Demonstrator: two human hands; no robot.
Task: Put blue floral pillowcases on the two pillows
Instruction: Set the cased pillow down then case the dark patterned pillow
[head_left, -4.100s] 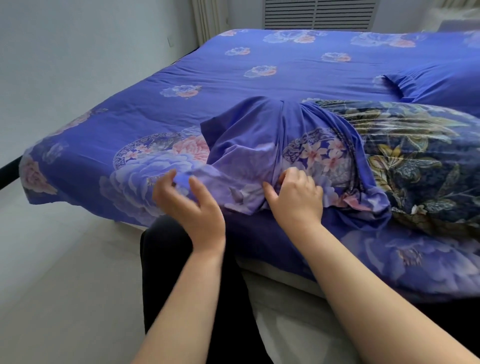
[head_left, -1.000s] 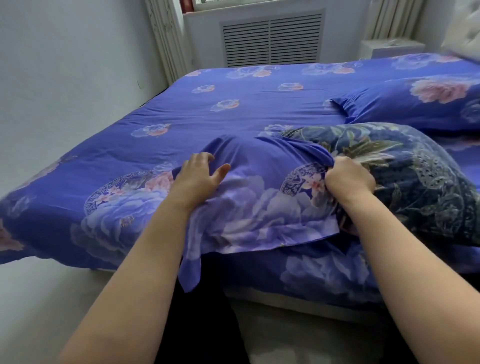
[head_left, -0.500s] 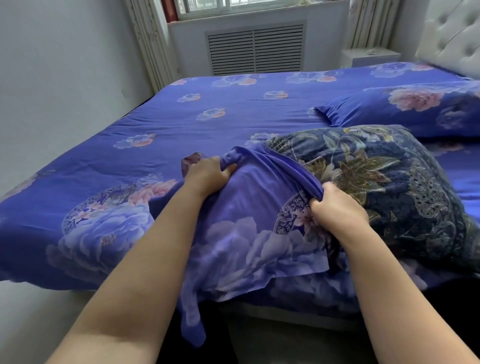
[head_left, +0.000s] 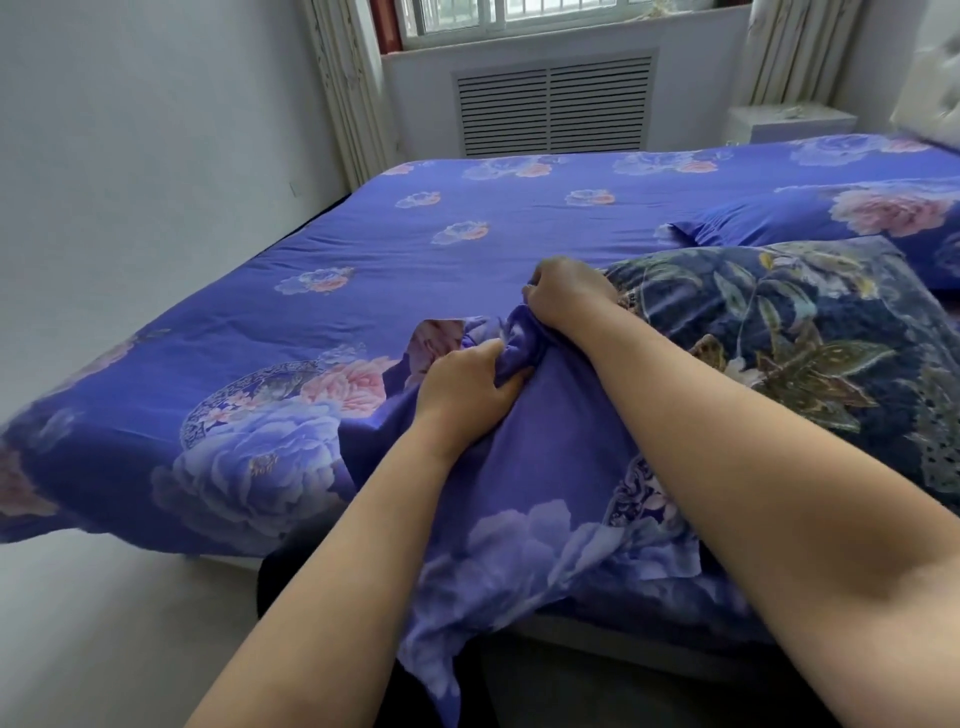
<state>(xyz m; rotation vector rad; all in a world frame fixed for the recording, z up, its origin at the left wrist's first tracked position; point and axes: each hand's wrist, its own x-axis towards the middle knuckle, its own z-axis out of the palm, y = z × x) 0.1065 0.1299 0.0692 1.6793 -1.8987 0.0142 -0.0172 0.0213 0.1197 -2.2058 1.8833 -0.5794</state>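
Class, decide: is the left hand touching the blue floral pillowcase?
Touching. The head view shows the left hand with fingers curled into a bunched fold of the blue floral pillowcase, gripping it.

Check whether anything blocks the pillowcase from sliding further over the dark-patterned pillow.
Nothing visible does. Both the left hand and right hand grip the bunched pillowcase at the pillow end; the second pillow lies behind it, apart.
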